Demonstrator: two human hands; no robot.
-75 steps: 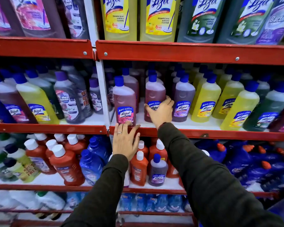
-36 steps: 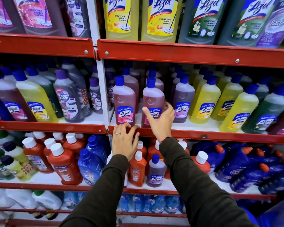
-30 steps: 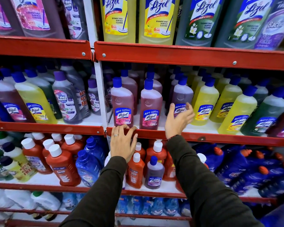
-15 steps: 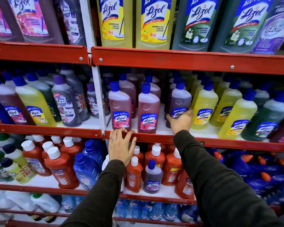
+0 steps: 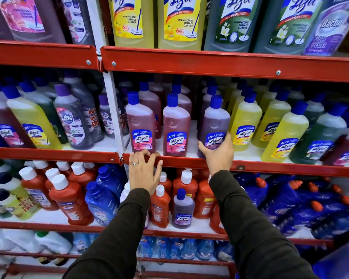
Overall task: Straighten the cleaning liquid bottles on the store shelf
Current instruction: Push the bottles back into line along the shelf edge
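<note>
On the middle shelf stand two pink cleaner bottles (image 5: 140, 125) (image 5: 176, 125) with blue caps, upright and facing forward. Right of them is a purple bottle (image 5: 215, 121), tilted slightly. My right hand (image 5: 218, 156) grips the base of that purple bottle, thumb on its left side and fingers on its right. My left hand (image 5: 144, 170), with a ring on one finger, rests on the red shelf edge (image 5: 270, 168) below the left pink bottle, fingers curled over the lip. Yellow bottles (image 5: 245, 125) stand right of the purple one.
Large yellow and green bottles (image 5: 179, 21) fill the top shelf. A white upright post (image 5: 113, 109) divides the bays. Left bay holds yellow and grey bottles (image 5: 75, 121). The shelf below carries red bottles (image 5: 71, 200), blue ones (image 5: 103, 200) and a small purple bottle (image 5: 182, 212).
My right hand let go of the second pink bottle, now upright and facing forward, moved right and took hold of the purple bottle. My left hand stayed on the shelf edge.
</note>
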